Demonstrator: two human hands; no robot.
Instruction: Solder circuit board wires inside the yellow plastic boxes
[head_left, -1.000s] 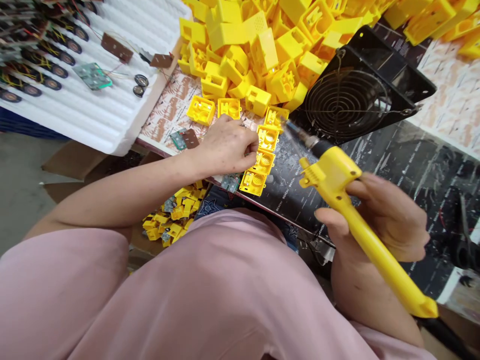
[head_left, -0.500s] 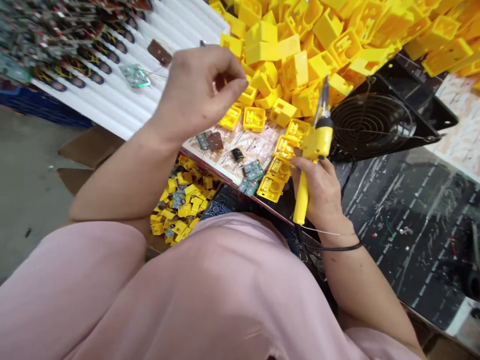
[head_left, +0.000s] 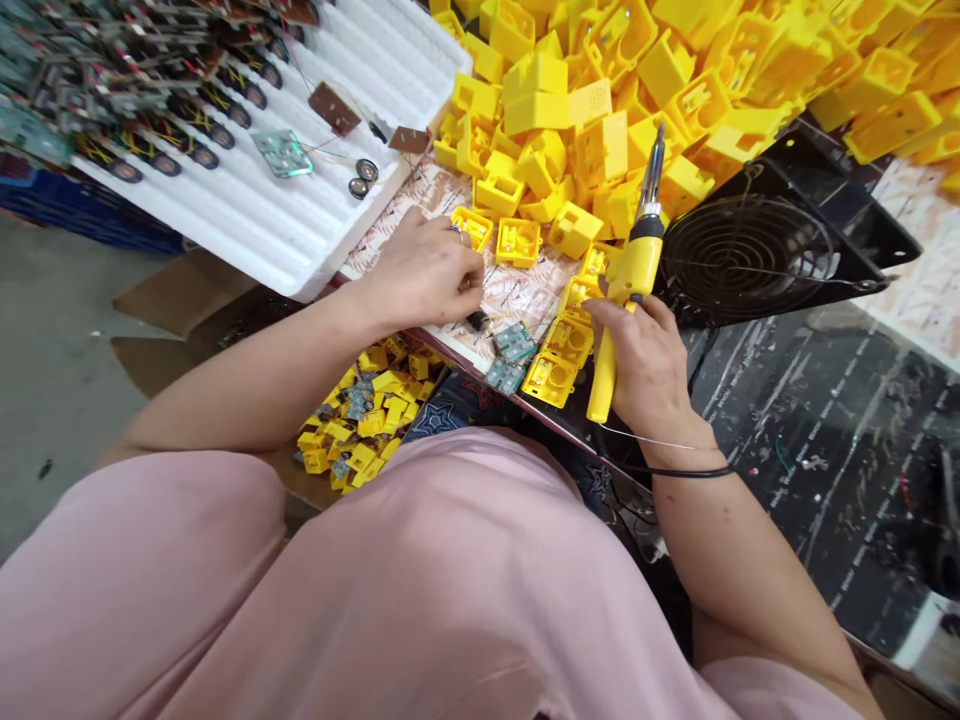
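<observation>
My left hand (head_left: 426, 272) is lowered to the patterned tabletop, its fingers curled down and pressed together. Whatever they pinch is hidden beneath them. Just past the fingertips a small black part (head_left: 478, 321) partly shows. My right hand (head_left: 651, 365) is wrapped round a yellow soldering gun (head_left: 636, 262) whose metal tip points up and away from me. Under and beside that hand runs a row of open yellow plastic cases (head_left: 551, 374). Green circuit boards (head_left: 514, 342) lie between the hands, next to the row. Another open yellow case (head_left: 517, 243) sits beyond them.
A large heap of yellow cases (head_left: 600, 140) fills the back. White corrugated foam (head_left: 330, 215) at left bears wired boards and small round speakers (head_left: 361, 178). A black fan (head_left: 739, 245) stands at right. Below the table edge is a box of yellow parts (head_left: 367, 410).
My left hand has come down from above the tray's edge onto the tabletop, covering the spot where a green and a brown board lay. My right hand keeps the soldering gun in nearly the same place.
</observation>
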